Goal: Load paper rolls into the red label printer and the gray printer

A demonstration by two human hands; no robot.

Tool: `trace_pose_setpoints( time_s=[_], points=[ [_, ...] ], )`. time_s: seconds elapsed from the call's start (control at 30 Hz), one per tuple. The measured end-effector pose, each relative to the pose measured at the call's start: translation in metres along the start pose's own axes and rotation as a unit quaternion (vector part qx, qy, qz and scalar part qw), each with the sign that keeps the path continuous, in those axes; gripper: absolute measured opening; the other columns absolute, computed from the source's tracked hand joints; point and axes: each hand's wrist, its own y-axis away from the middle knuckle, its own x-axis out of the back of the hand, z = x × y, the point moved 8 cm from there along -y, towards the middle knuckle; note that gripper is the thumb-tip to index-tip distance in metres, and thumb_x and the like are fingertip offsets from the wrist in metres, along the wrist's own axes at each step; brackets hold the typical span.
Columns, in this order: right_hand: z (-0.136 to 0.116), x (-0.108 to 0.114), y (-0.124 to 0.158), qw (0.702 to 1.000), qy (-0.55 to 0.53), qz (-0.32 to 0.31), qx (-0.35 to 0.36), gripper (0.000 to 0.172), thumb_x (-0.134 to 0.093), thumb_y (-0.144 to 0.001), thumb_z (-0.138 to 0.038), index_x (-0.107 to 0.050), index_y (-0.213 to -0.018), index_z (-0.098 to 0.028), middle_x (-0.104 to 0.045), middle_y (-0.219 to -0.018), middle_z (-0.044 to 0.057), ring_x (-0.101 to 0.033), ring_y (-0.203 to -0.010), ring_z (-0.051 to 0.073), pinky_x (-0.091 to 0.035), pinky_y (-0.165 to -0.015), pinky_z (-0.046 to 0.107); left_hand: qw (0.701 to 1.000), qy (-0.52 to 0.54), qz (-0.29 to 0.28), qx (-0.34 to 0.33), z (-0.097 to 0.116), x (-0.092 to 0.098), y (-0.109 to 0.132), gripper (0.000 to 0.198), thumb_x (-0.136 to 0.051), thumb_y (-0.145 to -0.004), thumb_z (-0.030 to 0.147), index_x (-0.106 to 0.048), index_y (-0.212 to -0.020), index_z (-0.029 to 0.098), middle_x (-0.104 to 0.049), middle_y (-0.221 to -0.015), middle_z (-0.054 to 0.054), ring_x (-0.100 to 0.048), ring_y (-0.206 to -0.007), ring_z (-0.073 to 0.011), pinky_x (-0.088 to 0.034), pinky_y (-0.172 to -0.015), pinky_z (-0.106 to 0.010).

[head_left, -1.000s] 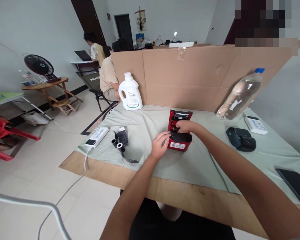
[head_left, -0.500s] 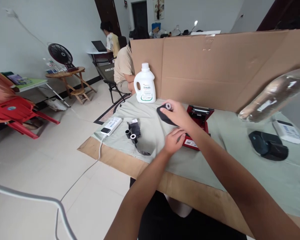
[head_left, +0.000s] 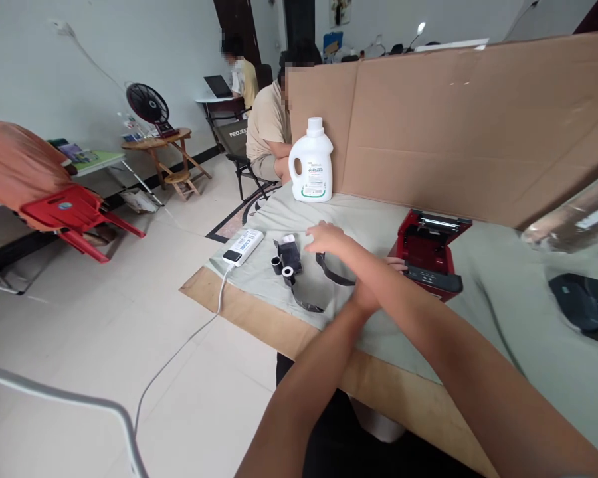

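Note:
My right hand point(head_left: 327, 238) is raised over the cloth with its fingers stretched out to the left and apart; I see nothing gripped in them. Just under it a curved black strip point(head_left: 335, 273) lies on the cloth; its upper end is close to the hand. Most of my left hand point(head_left: 395, 264) is hidden behind my right forearm. Its visible fingers rest over the left edge of a small red printer point(head_left: 432, 255), whose lid stands up. Left of my right hand lie small black rolls point(head_left: 288, 271), a black packet point(head_left: 290, 255) and another curled black strip point(head_left: 306, 304).
A white detergent bottle point(head_left: 313, 166) stands by a cardboard screen point(head_left: 428, 133). A white power bank point(head_left: 244, 246) with a cable lies at the left. To the right are a black device point(head_left: 583, 302) and a clear plastic bottle point(head_left: 573, 212). Other people sit beyond the table.
My right hand has moved left from above the printer, and the black roll it held no longer shows in it. A black strip now lies below that hand. The view has shifted rightward.

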Motion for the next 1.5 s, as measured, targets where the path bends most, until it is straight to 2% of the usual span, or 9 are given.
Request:
trace_pose_setpoints(
  time_s=[0.1, 0.23, 0.4, 0.6, 0.77, 0.97, 1.2, 1.33, 1.5],
  points=[
    [-0.029, 0.008, -0.027, 0.997, 0.012, 0.038, 0.071, 0.055, -0.061, -0.090, -0.036, -0.057, -0.145, -0.026, -0.056, -0.148, 0.012, -0.044, -0.135, 0.037, -0.043, -0.103, 0.045, 1.000, -0.011, -0.003, 0.025, 0.003, 0.002, -0.002, 0.024, -0.049, -0.103, 0.023, -0.071, -0.112, 0.019, -0.067, -0.128, -0.010, -0.065, -0.120, -0.0227, -0.050, -0.113, -0.040],
    [-0.066, -0.014, -0.061, 0.994, 0.033, -0.008, 0.104, 0.044, -0.066, -0.083, -0.019, -0.069, -0.127, -0.024, -0.065, -0.137, 0.011, -0.048, -0.130, 0.035, -0.041, -0.102, 0.044, 0.998, -0.028, 0.001, 0.051, 0.017, 0.011, -0.002, 0.026, -0.047, -0.103, 0.026, -0.070, -0.115, 0.022, -0.066, -0.131, -0.008, -0.064, -0.122, -0.0216, -0.051, -0.113, -0.040],
    [-0.066, -0.019, -0.062, 0.990, 0.040, -0.002, 0.133, 0.039, -0.067, -0.076, -0.011, -0.069, -0.114, -0.019, -0.067, -0.129, 0.013, -0.057, -0.118, 0.030, -0.044, -0.092, 0.036, 0.999, -0.019, 0.000, 0.045, 0.015, 0.010, -0.001, 0.028, -0.046, -0.103, 0.027, -0.070, -0.118, 0.024, -0.066, -0.132, -0.008, -0.063, -0.123, -0.0220, -0.050, -0.113, -0.042],
    [-0.009, 0.034, -0.005, 0.963, -0.145, 0.130, 0.186, 0.050, -0.063, -0.078, -0.019, -0.059, -0.127, -0.020, -0.069, -0.116, 0.005, -0.062, -0.089, 0.019, -0.044, -0.073, 0.026, 0.998, -0.037, -0.039, 0.014, 0.001, -0.003, 0.002, 0.035, -0.063, -0.094, 0.027, -0.066, -0.127, 0.021, -0.063, -0.138, -0.012, -0.061, -0.127, -0.0284, -0.047, -0.115, -0.043],
    [0.063, 0.069, 0.088, 0.846, -0.429, 0.238, 0.206, 0.046, -0.068, -0.078, -0.027, -0.061, -0.123, -0.020, -0.069, -0.109, 0.003, -0.066, -0.082, 0.017, -0.052, -0.075, 0.029, 0.993, -0.118, -0.011, -0.014, 0.019, 0.008, 0.003, 0.025, -0.051, -0.097, 0.023, -0.073, -0.110, 0.019, -0.074, -0.114, -0.010, -0.069, -0.110, -0.0259, -0.056, -0.100, -0.040],
    [0.178, 0.065, 0.197, 0.767, -0.506, 0.369, 0.140, 0.031, -0.084, -0.071, -0.032, -0.063, -0.093, -0.025, -0.074, -0.101, 0.004, -0.070, -0.096, 0.025, -0.056, -0.086, 0.038, 0.995, -0.090, 0.002, -0.051, 0.039, 0.016, 0.002, 0.032, -0.044, -0.102, 0.020, -0.068, -0.124, 0.023, -0.070, -0.127, -0.008, -0.065, -0.119, -0.0196, -0.052, -0.108, -0.038],
    [0.230, 0.060, 0.219, 0.822, -0.406, 0.380, 0.121, 0.021, -0.075, -0.074, -0.023, -0.060, -0.089, -0.024, -0.074, -0.110, 0.006, -0.068, -0.108, 0.026, -0.050, -0.094, 0.041, 0.993, -0.104, 0.004, -0.051, 0.037, 0.017, 0.002, 0.030, -0.045, -0.104, 0.021, -0.069, -0.121, 0.021, -0.070, -0.125, -0.011, -0.066, -0.118, -0.0203, -0.054, -0.105, -0.040],
    [0.233, 0.054, 0.218, 0.865, -0.340, 0.365, 0.057, 0.017, -0.067, -0.074, -0.017, -0.063, -0.090, -0.023, -0.072, -0.108, 0.006, -0.066, -0.102, 0.024, -0.049, -0.090, 0.036, 0.992, -0.117, -0.001, -0.052, 0.035, 0.017, 0.002, 0.030, -0.044, -0.104, 0.023, -0.070, -0.119, 0.020, -0.071, -0.124, -0.012, -0.067, -0.117, -0.0206, -0.055, -0.103, -0.040],
    [0.225, 0.043, 0.215, 0.931, -0.207, 0.295, -0.064, 0.016, -0.064, -0.077, -0.017, -0.064, -0.092, -0.024, -0.068, -0.098, 0.005, -0.060, -0.079, 0.020, -0.040, -0.067, 0.029, 0.990, -0.126, 0.002, -0.057, 0.033, 0.017, 0.004, 0.030, -0.043, -0.104, 0.024, -0.070, -0.118, 0.020, -0.071, -0.122, -0.012, -0.067, -0.114, -0.0207, -0.056, -0.101, -0.041]
  ],
)
